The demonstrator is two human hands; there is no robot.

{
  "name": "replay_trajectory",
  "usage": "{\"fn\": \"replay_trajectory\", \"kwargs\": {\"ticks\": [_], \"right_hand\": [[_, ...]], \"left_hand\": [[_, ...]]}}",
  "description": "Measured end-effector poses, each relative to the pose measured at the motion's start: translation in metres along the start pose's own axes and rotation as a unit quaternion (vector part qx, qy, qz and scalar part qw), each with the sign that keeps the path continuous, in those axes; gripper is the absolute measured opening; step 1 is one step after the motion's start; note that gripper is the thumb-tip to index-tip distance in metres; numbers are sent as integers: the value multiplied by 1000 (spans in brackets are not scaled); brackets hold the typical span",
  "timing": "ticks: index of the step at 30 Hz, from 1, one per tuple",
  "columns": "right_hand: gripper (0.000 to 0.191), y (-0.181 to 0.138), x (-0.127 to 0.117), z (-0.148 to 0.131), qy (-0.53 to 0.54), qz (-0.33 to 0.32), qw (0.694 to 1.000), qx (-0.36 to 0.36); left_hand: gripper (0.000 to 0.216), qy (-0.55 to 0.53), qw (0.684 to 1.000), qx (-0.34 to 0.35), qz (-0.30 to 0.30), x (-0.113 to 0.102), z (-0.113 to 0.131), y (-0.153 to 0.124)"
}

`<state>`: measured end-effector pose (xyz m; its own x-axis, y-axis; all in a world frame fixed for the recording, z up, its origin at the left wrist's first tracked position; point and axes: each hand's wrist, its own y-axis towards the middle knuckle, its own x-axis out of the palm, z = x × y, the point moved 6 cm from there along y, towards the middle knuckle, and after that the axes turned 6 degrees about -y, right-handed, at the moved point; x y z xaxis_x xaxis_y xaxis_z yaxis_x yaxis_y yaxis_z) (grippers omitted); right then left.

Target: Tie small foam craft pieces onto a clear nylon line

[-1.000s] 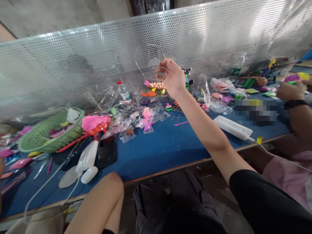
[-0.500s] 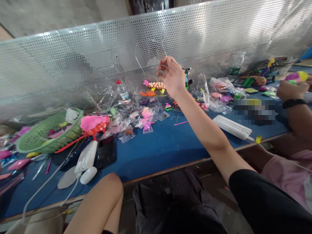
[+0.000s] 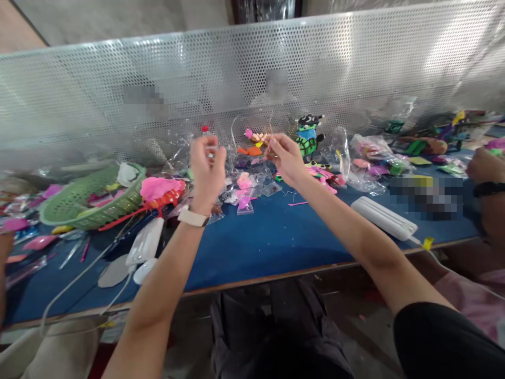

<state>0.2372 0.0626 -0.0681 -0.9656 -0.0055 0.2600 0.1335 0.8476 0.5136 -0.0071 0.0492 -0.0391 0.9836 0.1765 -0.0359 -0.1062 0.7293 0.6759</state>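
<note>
Facing a perforated metal panel (image 3: 315,58) across a blue table (image 3: 252,237), held up a thin, pale, curving strand (image 3: 232,131) before the panel, near an orange figure (image 3: 250,151), with much of the curve too faint to follow. Held the left hand (image 3: 207,168) beside it, with fingers loosely curled and thumb parted from them. Pressed thumb and fingertips of the right hand (image 3: 290,160) together, pinching the strand.

no readable text or labels
</note>
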Motion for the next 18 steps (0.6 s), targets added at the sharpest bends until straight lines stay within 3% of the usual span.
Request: {"fn": "replay_trajectory", "kwargs": {"ticks": [2,4,7,10,14,18], "right_hand": [[28,-26,-3,20,14,-5,999,32],[25,-48,-7,44,17,-4,995,94],[22,-64,-16,71,15,29,985,172],[21,-67,-23,81,19,59,982,179],[22,-72,-20,87,6,52,979,196],[23,-83,-10,94,7,27,974,224]], "left_hand": [[13,-67,988,-141,6,8,-43,-25],[13,-171,946,-274,-13,22,-81,-55],[17,-255,928,-264,-66,34,-97,-78],[21,-309,912,-259,-71,38,-97,-86],[19,-302,913,-264,-76,46,-92,-92],[29,-286,922,-259,-46,45,-96,-95]]}}
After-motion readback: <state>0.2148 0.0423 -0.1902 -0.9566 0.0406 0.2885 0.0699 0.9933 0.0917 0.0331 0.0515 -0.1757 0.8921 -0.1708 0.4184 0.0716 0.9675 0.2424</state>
